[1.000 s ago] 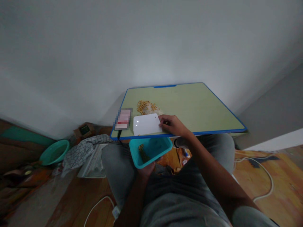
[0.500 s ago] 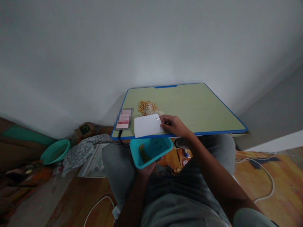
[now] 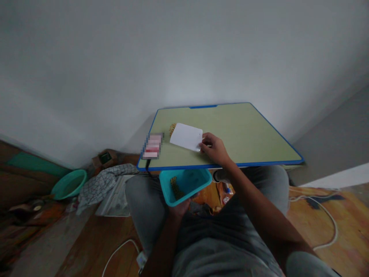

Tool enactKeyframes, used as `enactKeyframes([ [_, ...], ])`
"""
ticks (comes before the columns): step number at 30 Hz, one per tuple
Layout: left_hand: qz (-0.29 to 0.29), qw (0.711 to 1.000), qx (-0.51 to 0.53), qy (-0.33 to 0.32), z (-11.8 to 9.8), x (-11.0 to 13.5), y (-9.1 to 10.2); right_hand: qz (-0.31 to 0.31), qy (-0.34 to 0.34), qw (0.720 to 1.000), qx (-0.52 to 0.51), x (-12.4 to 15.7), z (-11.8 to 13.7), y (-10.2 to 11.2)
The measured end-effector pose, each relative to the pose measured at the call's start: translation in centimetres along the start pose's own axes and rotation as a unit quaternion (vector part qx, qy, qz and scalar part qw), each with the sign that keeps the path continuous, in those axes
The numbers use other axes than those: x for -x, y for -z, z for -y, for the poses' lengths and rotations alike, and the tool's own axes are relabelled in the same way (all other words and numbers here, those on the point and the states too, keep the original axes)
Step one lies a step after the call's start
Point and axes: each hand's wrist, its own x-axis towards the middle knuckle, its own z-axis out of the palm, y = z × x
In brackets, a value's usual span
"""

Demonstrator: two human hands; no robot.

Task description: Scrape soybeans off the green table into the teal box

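Note:
My right hand (image 3: pixel 213 148) pinches the right edge of a white plastic card (image 3: pixel 186 137) with a small hole near its corner. The card is over the left part of a pale green tabletop (image 3: pixel 239 130) with a blue rim. Yellow beans (image 3: pixel 172 129) show past the card's left edge; the rest of the pile is hidden under or behind it. Below the table's front edge, my left hand (image 3: pixel 180 208) supports a turquoise plastic container (image 3: pixel 193 188) from underneath. Some greenish-brown grains (image 3: pixel 175 188) lie at the container's left side.
A blurred-out pink and dark flat object (image 3: pixel 152 146) lies at the table's left edge, with a dark strap hanging down. On the floor to the left are a green basin (image 3: pixel 70 184), a checked cloth (image 3: pixel 106 182) and a small box (image 3: pixel 104 157). A white cable (image 3: pixel 331 219) lies at right.
My right hand has moved the card away from the table's front edge, onto the bean pile, covering most of it. My left hand and the container have hardly moved.

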Motion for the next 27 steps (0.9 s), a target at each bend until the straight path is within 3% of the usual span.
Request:
enactKeyframes([
  [8, -0.02, 1.0, 0.004, -0.006, -0.2, 0.2, -0.8, -0.038, 0.024, 0.995, 0.092, -1.4, 0.4, -2.5],
  [14, -0.035, 0.999, 0.008, 0.005, -0.3, 0.2, -0.3, -0.068, 0.044, 0.982, 0.173, -2.9, 1.1, -3.5],
  [22, -0.109, 0.994, 0.005, -0.008, -0.3, 0.1, -1.4, -0.049, 0.038, 0.979, 0.193, -3.9, 1.2, -4.4],
  [27, -0.092, 0.996, 0.017, -0.003, -0.3, 0.1, -1.3, -0.042, 0.032, 0.982, 0.183, -3.8, 1.3, -4.7],
])
